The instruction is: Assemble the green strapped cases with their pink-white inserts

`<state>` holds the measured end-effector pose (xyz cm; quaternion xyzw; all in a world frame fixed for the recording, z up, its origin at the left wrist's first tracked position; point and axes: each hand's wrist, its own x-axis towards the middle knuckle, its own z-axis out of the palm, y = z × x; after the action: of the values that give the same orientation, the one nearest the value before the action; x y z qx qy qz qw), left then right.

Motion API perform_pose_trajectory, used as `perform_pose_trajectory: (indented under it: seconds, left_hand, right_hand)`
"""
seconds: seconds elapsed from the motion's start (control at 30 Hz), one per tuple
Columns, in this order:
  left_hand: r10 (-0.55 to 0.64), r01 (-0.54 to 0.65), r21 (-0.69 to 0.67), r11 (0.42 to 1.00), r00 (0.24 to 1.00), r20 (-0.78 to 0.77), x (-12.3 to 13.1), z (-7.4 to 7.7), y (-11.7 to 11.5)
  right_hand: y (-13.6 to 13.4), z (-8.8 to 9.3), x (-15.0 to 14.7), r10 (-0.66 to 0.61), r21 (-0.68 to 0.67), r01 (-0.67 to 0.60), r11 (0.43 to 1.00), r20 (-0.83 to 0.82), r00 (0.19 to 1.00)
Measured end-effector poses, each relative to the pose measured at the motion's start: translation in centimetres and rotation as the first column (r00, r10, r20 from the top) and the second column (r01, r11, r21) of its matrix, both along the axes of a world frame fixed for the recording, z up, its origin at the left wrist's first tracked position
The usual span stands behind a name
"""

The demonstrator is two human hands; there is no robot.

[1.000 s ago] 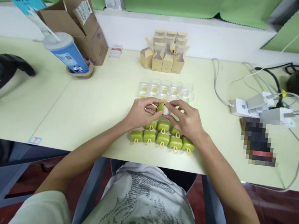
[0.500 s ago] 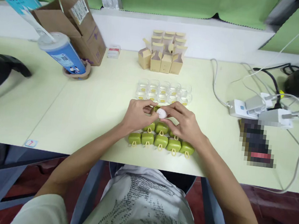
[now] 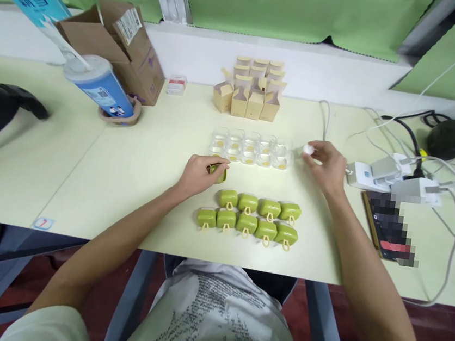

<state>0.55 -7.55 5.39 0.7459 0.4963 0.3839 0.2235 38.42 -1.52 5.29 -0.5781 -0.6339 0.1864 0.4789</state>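
Note:
My left hand (image 3: 198,173) is closed round a small green case (image 3: 218,172), resting on the table just left of the rows of green cases (image 3: 253,217). My right hand (image 3: 326,165) is out to the right of the clear plastic boxes (image 3: 250,147), pinching a small white piece (image 3: 307,149) between thumb and fingers. The green cases lie in two rows near the table's front edge, each with a yellow loop. Behind the clear boxes stand several small tan cardboard boxes (image 3: 252,88).
A blue-labelled cup (image 3: 99,87) with a straw leans on a ring at the left, next to an open brown carton (image 3: 121,43). White power strips and cables (image 3: 395,176) lie at the right, with a dark phone-like object (image 3: 389,227) in front.
My hands have come apart: the right one moved up and to the right with the white piece, while the left kept the green case and shifted slightly left.

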Motion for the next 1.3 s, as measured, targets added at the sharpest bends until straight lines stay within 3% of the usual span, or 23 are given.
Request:
perform_pose_trajectory:
  seconds: [0.13,0.27,0.37,0.47,0.53,0.57,0.63,0.67,0.73,0.9,1.03,1.1,1.2,1.3]
  left_hand:
    - [-0.020,0.020,0.004,1.000,0.999,0.033,-0.1,-0.6,0.1]
    - [0.011,-0.009,-0.016,1.000,0.993,0.119,-0.1,-0.8,0.0]
    - [0.029,-0.007,-0.109,0.994,0.980,0.199,0.0,-0.8,-0.3]
    - [0.021,0.011,-0.153,0.988,0.979,0.204,0.2,-0.5,-0.7]
    - [0.014,0.013,-0.137,0.990,0.981,0.192,0.4,-0.3,-1.0]
    - [0.010,0.010,-0.107,0.994,0.983,0.184,0.5,-0.2,-1.1]
    - [0.001,-0.001,0.002,1.000,0.987,0.159,0.7,-0.1,-1.2]
    - [-0.005,-0.004,0.066,0.998,0.990,0.140,0.8,-0.1,-1.2]
    - [-0.017,-0.001,0.167,0.986,0.994,0.104,0.9,-0.2,-1.2]
    - [-0.051,0.034,0.231,0.972,0.996,0.069,0.9,-0.4,-1.3]
    - [-0.075,0.052,0.219,0.974,0.993,0.095,0.8,-0.4,-1.4]
    - [-0.051,0.033,0.275,0.961,0.997,0.059,0.6,-0.5,-1.4]
    - [-0.013,0.051,0.431,0.901,0.996,-0.090,0.2,-0.6,-1.3]
    - [0.042,0.120,0.548,0.828,0.961,-0.275,-0.2,-0.7,-1.2]
  right_hand:
    - [0.2,-1.7,-1.0,0.024,-0.001,-0.024,1.000,0.085,0.996]
    - [0.3,-1.7,-0.9,0.049,-0.014,-0.047,0.999,0.147,0.988]
    - [-0.5,-0.7,-0.2,0.063,0.001,-0.064,0.998,0.162,0.985]
    - [-2.8,1.5,-1.2,-0.022,0.189,-0.011,0.982,0.170,0.985]
    - [-5.0,2.9,-3.3,0.080,0.263,-0.132,0.956,0.199,0.977]
    - [-6.1,3.4,-4.7,0.228,0.227,-0.280,0.933,0.231,0.946]
    - [-8.0,4.1,-7.6,0.557,0.052,-0.615,0.787,0.367,0.745]
    - [-8.7,4.3,-8.9,0.627,-0.023,-0.680,0.733,0.413,0.661]
    - [-9.4,4.5,-11.1,0.680,-0.136,-0.714,0.687,0.467,0.565]
    - [-8.8,4.7,-13.7,0.688,-0.344,-0.614,0.710,0.526,0.500]
    - [-8.2,3.9,-13.8,0.722,-0.368,-0.622,0.691,0.405,0.562]
    - [-7.9,3.6,-13.5,0.739,-0.334,-0.659,0.674,0.305,0.601]
    - [-7.5,3.9,-12.5,0.752,-0.266,-0.708,0.655,0.136,0.645]
    - [-7.3,4.6,-10.8,0.697,-0.191,-0.713,0.675,-0.153,0.700]
